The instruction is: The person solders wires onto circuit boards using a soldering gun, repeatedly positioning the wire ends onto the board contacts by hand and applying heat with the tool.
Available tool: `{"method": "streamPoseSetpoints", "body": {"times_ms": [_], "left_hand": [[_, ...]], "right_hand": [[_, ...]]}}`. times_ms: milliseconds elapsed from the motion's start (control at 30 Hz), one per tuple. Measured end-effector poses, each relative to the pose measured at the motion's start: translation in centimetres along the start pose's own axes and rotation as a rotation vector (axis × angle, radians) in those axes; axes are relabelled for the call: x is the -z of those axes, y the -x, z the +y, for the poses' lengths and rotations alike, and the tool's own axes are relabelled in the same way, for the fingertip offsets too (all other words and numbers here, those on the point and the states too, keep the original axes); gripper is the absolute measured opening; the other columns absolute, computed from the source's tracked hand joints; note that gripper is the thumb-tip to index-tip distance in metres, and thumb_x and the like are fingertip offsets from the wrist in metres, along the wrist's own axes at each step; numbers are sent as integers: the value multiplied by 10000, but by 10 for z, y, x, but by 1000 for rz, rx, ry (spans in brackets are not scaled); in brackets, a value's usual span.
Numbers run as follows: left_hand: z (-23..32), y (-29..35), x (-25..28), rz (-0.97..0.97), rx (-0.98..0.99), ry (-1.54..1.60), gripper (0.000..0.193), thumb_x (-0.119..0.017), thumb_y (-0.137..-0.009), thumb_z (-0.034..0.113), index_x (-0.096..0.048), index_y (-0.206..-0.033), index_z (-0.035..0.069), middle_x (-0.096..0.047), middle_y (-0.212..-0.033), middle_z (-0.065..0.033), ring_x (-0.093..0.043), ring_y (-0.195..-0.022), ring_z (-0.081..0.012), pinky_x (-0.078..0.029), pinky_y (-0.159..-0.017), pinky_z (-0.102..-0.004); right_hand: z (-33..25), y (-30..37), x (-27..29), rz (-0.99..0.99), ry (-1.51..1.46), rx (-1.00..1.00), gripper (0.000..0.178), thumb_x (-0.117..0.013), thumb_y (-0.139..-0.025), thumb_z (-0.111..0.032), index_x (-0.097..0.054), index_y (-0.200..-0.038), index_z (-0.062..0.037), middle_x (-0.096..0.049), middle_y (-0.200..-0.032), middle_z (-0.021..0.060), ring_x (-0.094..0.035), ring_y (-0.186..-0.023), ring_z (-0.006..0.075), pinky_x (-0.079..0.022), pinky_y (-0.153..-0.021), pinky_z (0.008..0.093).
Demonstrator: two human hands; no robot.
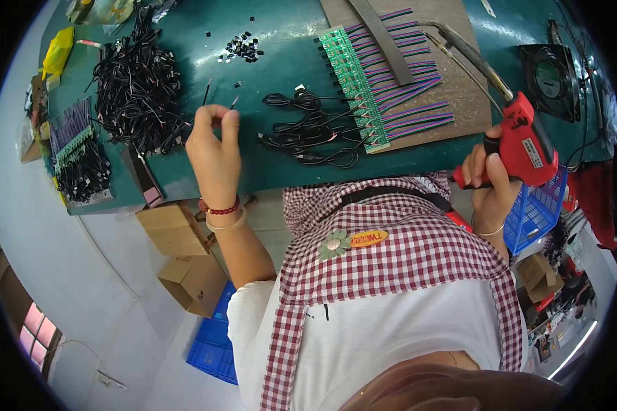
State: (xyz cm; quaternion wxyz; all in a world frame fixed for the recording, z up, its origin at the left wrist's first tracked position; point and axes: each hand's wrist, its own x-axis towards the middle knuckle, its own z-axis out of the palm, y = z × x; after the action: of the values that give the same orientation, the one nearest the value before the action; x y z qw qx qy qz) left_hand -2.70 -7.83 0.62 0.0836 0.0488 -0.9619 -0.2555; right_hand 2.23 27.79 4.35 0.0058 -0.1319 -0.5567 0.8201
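My left hand is closed in a pinch of thumb and forefinger, just right of a heap of black cables. A thin black cable pokes out at its fingertips; how it runs inside the fingers is hidden. My right hand is wrapped round the handle of a red soldering gun, whose metal tip and feed tube reach left over the boards. A panel of green circuit boards carries striped ribbon wires on its right. Coiled black cables meet its lower left edge.
A brown board lies under the panel, with a dark metal bar across the wires. Small black parts are scattered at the back. Another board bundle lies far left, a black fan right. A blue basket stands below the table.
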Motion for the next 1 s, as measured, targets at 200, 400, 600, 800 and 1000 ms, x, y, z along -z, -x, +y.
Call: {"method": "streamPoseSetpoints", "body": {"times_ms": [200, 400, 600, 800, 1000], "left_hand": [[95, -12, -6, -289, 170, 823, 67, -631, -874, 32, -580, -883, -12, -548, -726, 42, -445, -597, 11, -346, -512, -146], [131, -6, -16, -374, 59, 836, 49, -626, -825, 10, -593, -813, -24, -566, -663, 10, -471, -568, -10, -375, -495, -178], [135, -5, -14, -432, -40, 813, 53, -616, -810, 15, -590, -809, -30, -571, -648, -30, -478, -545, -46, -384, -495, -209], [136, -8, -10, -479, -114, 745, 52, -618, -781, 18, -589, -777, -24, -544, -616, -50, -457, -504, -65, -371, -472, -231], [136, -16, -7, -532, -246, 687, 39, -621, -772, 18, -602, -768, -15, -553, -630, -64, -451, -472, -93, -376, -455, -246]], "right_hand": [[1, -10, -38, -15, 283, -54, 434, -626, -843, -71, -475, -1240, 22, -570, -790, 74, -489, -574, 100, -405, -530, 238], [1, -35, -82, -137, 265, 40, 185, -692, -822, -66, -644, -990, -5, -662, -839, 11, -600, -739, 60, -487, -640, 220], [6, -38, -74, -210, 297, 55, 204, -703, -810, -57, -641, -1001, -23, -665, -861, 0, -597, -756, 45, -490, -659, 215], [3, -35, -72, -228, 324, 92, 178, -713, -805, -63, -647, -968, -38, -663, -852, -14, -600, -773, 34, -488, -670, 209], [4, -34, -67, -266, 363, 160, 138, -699, -806, -42, -652, -936, -39, -668, -852, -11, -629, -794, 59, -509, -703, 221]]}}
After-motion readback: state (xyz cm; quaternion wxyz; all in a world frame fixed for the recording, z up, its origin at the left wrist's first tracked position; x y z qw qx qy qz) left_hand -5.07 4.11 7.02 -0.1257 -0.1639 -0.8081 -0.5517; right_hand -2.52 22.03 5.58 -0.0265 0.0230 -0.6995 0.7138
